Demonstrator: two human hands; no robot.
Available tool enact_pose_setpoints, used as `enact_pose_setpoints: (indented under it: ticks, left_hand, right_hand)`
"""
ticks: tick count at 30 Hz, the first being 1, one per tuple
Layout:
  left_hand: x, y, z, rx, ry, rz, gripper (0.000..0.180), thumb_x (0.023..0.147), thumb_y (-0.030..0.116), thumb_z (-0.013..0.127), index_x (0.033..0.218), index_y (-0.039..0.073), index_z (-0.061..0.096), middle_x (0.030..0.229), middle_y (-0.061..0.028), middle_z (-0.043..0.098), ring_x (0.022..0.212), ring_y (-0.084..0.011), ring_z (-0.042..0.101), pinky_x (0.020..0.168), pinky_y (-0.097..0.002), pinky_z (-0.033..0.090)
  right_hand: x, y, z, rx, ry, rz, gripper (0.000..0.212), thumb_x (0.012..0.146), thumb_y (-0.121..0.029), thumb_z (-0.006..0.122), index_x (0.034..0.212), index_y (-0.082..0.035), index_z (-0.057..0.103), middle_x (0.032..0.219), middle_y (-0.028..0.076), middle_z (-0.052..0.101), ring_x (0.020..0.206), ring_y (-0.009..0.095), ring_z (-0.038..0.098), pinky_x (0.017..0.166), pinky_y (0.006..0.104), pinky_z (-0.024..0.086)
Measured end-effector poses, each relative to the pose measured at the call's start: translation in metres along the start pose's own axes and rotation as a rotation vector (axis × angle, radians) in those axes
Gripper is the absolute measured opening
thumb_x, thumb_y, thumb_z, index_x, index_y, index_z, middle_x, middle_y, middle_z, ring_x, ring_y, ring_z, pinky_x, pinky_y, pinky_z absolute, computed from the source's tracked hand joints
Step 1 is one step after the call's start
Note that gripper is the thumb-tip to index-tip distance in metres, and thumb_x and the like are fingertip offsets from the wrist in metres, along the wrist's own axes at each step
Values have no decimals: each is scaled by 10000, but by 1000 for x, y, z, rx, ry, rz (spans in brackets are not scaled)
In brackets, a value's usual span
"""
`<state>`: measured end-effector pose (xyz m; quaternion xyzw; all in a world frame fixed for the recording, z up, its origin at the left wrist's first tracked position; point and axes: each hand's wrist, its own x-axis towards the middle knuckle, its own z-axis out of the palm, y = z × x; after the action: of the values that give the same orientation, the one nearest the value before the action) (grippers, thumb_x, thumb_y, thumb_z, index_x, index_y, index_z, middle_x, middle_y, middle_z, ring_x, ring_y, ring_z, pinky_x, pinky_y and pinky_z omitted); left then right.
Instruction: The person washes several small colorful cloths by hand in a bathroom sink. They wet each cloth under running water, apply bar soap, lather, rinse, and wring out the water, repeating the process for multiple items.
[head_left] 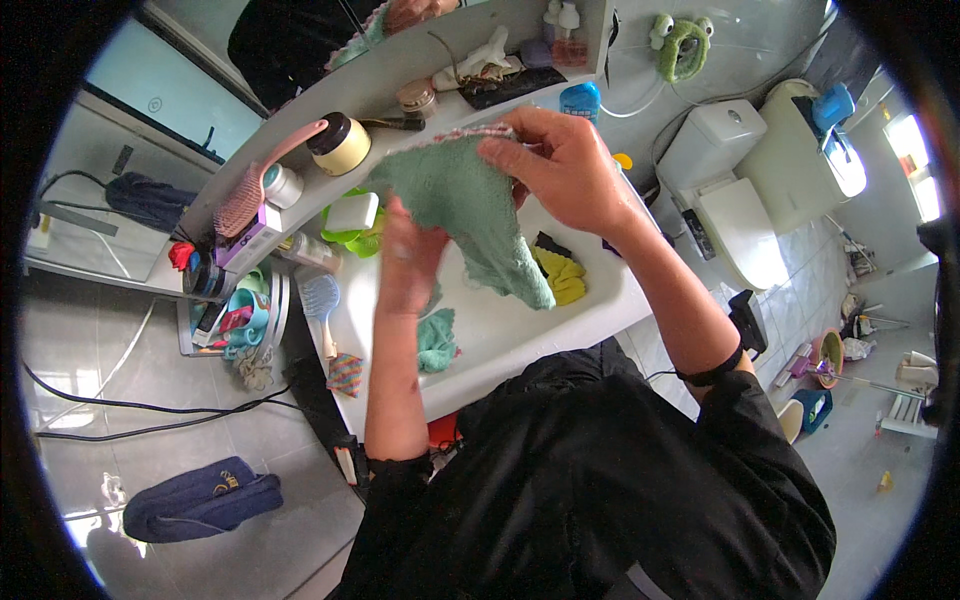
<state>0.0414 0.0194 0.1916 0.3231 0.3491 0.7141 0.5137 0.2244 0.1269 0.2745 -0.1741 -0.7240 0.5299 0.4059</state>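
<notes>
A damp-looking green cloth [455,190] with a pinkish edge hangs over the white sink [480,350]. My right hand [575,170] pinches its upper right part between thumb and fingers. My left hand [410,265] is at the cloth's lower left, smeared by motion, with its fingers partly behind the fabric, so their grip cannot be made out. Below, in the basin, lies another green cloth [437,340]. A yellow and black cloth [560,275] rests at the basin's right side.
A blue brush [322,300] and a patterned sponge [345,374] lie on the sink's left rim. Behind, a ledge holds a cream jar [340,146], a pink hairbrush [262,185] and a blue bottle [580,101]. A toilet [735,225] stands to the right.
</notes>
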Motion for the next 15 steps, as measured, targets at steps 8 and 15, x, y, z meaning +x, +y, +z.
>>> enact_pose_setpoints:
  ticks: [8,15]
  left_hand:
    - [-21,-71,5,168,22,-212,300,913,165,682,1153,-9,633,1034,-14,662,928,-91,582,863,-263,455]
    - [-21,-66,-22,401,87,-427,235,915,158,670,1103,16,662,962,10,647,874,-73,564,802,-253,452]
  right_hand:
    - [-36,105,-7,945,115,829,559,975,-525,500,1249,-42,568,1156,97,643,1026,215,618,930,370,478]
    - [-92,140,21,617,-30,894,372,970,-329,606,1154,-7,627,989,83,670,861,183,657,765,342,551]
